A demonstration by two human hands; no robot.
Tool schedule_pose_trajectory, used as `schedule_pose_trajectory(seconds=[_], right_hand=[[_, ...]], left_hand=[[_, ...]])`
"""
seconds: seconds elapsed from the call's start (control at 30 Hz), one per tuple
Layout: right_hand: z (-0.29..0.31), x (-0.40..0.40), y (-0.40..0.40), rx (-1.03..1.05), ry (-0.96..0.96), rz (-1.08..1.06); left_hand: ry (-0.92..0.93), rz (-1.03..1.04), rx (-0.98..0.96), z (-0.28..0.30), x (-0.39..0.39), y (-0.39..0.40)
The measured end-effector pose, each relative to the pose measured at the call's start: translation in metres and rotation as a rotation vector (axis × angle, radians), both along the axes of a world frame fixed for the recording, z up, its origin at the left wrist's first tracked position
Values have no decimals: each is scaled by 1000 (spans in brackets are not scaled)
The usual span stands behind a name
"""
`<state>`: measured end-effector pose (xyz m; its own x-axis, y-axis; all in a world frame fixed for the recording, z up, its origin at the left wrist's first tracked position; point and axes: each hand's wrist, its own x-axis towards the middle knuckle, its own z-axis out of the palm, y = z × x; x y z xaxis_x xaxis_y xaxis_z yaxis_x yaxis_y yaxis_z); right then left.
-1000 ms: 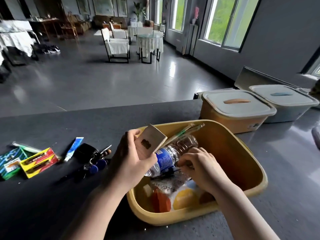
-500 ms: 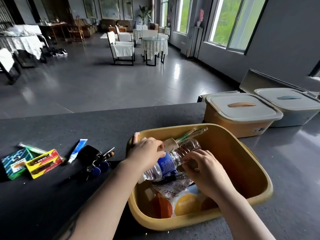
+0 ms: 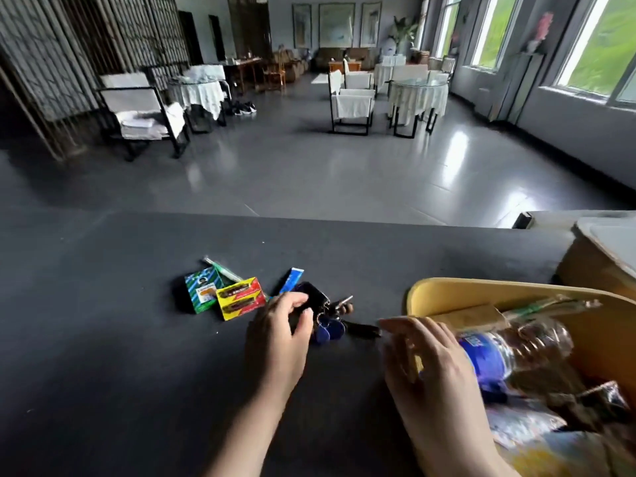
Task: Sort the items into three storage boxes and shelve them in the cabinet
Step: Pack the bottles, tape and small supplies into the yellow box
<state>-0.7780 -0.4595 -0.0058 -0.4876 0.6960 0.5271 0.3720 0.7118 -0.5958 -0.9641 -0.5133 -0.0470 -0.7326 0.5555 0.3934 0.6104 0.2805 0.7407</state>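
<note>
while the left hand (image 3: 280, 333) grips black keys (image 3: 315, 304), the right hand (image 3: 425, 361) clasps a ribbed plastic bottle (image 3: 516, 346).

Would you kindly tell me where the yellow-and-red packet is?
In the head view, the yellow-and-red packet lies on the dark counter, between the green striped packet and left hand.

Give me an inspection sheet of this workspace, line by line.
Surface: dark counter.
Job's things: yellow tub holding water bottle and snack packets; lidded box at right edge.
Clutter: green box, yellow-red box, blue tube, key bunch.
Grips: left hand on the key bunch; right hand at the bottle.
Cables: nothing seen.
Surroundings: chairs, draped tables, windows.
</note>
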Motion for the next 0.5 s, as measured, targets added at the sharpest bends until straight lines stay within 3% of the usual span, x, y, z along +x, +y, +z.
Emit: schedule_pose_trajectory(seconds=[0.23, 0.5], right_hand=[[-43, -88, -38, -144, -92, 92], [-91, -110, -4, -339, 50, -114]], left_hand=[[-97, -2, -165, -53, -61, -25], [-36, -250, -197, -69, -64, 41]])
